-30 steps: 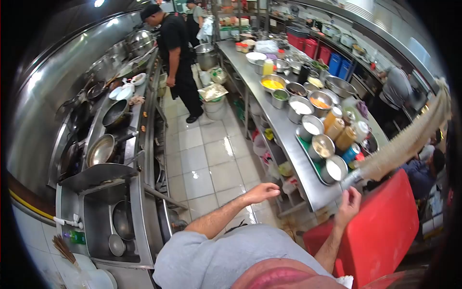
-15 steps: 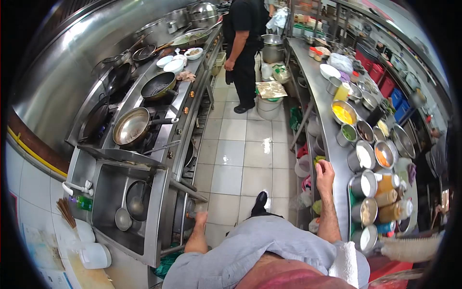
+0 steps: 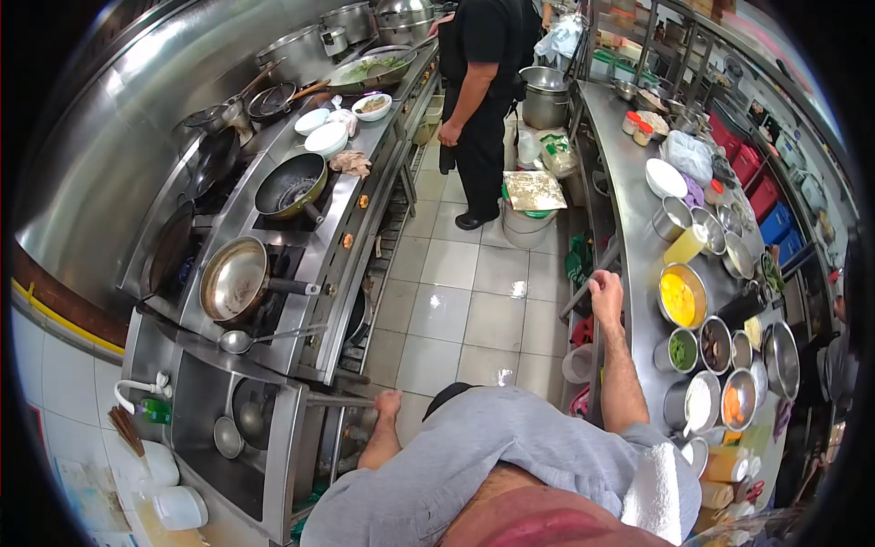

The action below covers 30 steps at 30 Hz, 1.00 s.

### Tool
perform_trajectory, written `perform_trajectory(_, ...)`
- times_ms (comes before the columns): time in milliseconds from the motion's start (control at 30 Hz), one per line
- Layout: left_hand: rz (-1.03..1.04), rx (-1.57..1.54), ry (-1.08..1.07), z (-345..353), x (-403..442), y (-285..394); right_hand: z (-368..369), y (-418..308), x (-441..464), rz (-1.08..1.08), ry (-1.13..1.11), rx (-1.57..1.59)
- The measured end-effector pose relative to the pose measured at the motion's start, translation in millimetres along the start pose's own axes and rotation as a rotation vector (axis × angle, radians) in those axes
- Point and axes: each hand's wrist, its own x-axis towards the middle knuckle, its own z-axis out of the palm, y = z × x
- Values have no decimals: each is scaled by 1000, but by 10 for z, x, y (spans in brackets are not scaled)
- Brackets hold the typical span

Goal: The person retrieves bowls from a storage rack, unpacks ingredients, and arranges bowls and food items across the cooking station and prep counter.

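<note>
My right hand is raised beside the left edge of the steel counter, its fingers curled in and nothing visible in them. Low on the left, my left hand is close to the end of the steel rail by the sink. Its fingers are hidden, and I cannot tell if it touches the rail. The nearest things on the stove are a steel pan, a ladle lying in front of it, and a dark wok behind.
A co-worker in black stands in the aisle beside a lidded bucket. The tiled floor runs between stove and counter. Bowls of yellow food, chopped greens and several containers crowd the counter. The sink holds another ladle.
My body has moved forward along the aisle. My left hand has come up to the rail's end. My right hand is farther up the counter edge, its fingers more curled.
</note>
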Motion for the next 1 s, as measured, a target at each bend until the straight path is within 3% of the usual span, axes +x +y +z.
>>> perform_trajectory(133,5,-127,-7,-9,503,683,242,121,519,16,-36,-55)
perform_trajectory(200,21,76,-33,-50,684,946,347,277,784,-4,-30,-103)
perform_trajectory(333,4,128,-105,111,1286,1126,408,559,1260,23,-25,-254)
perform_trajectory(400,-3,359,-247,168,1567,1239,414,609,1468,115,-36,-348)
perform_trajectory(500,35,542,-271,195,1902,1586,408,627,1782,223,-71,-487)
perform_trajectory(633,161,516,-235,164,2578,2189,564,879,2199,289,-71,-574)
perform_trajectory(700,228,519,-349,35,2832,2716,637,983,2342,326,-119,-607)
perform_trajectory(867,348,215,-76,-175,3009,3811,758,1253,2818,279,-185,-669)
perform_trajectory(1000,330,157,-20,32,3023,4299,728,1416,3150,230,-240,-717)
